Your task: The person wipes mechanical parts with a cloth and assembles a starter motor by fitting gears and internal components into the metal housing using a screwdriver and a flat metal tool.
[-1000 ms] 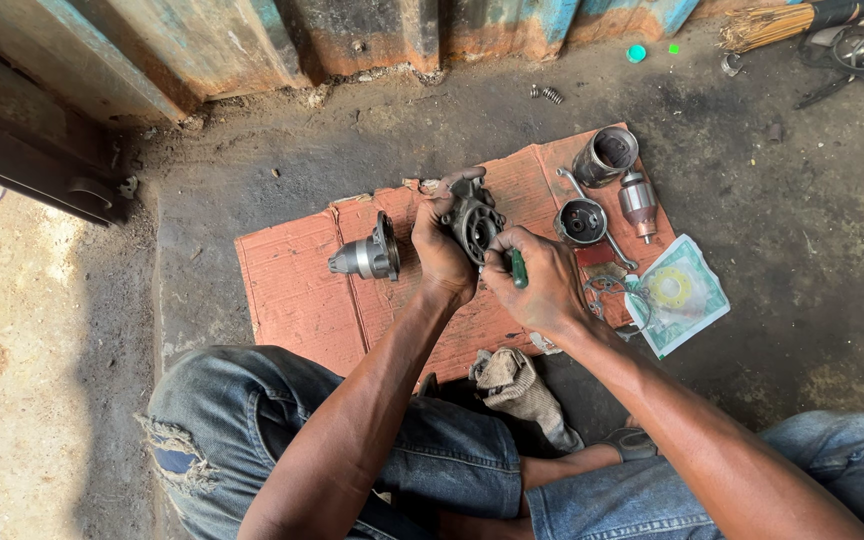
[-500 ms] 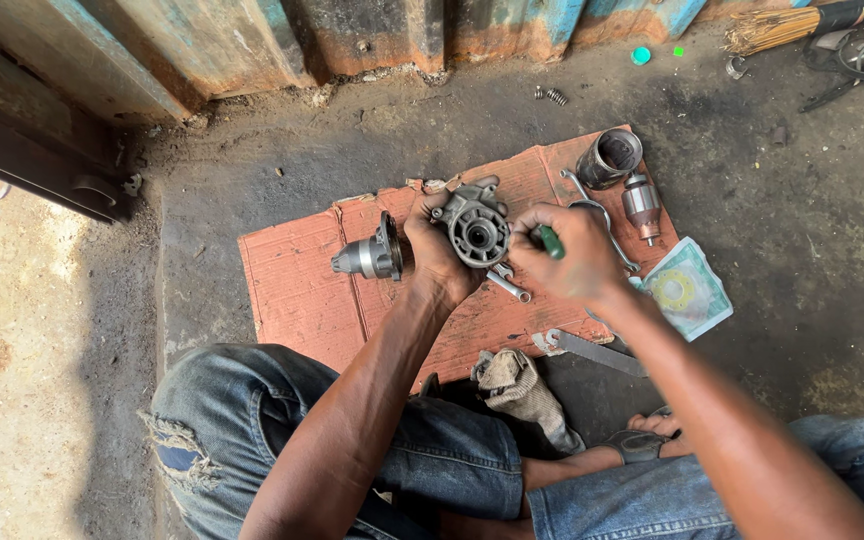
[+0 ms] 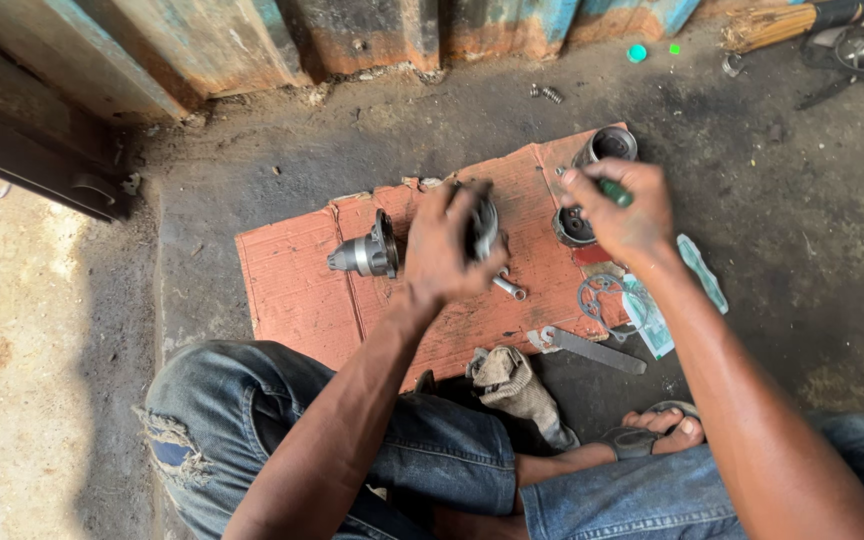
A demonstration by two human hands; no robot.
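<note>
While left hand (image 3: 449, 245) grips a metal housing (image 3: 483, 226), right hand (image 3: 627, 208) clasps a green-handled tool (image 3: 613, 191) above a cup (image 3: 573, 228).

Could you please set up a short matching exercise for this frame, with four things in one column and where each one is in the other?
Things:
1. green-handled tool
2. flat wrench
3. crumpled rag
4. nosed metal housing

Places:
A. lies on the cardboard, to the left of the left hand
B. held in the right hand
C. lies by the person's knee, below the cardboard
D. lies at the lower right edge of the cardboard

Pairs: 1-B, 2-D, 3-C, 4-A
</note>
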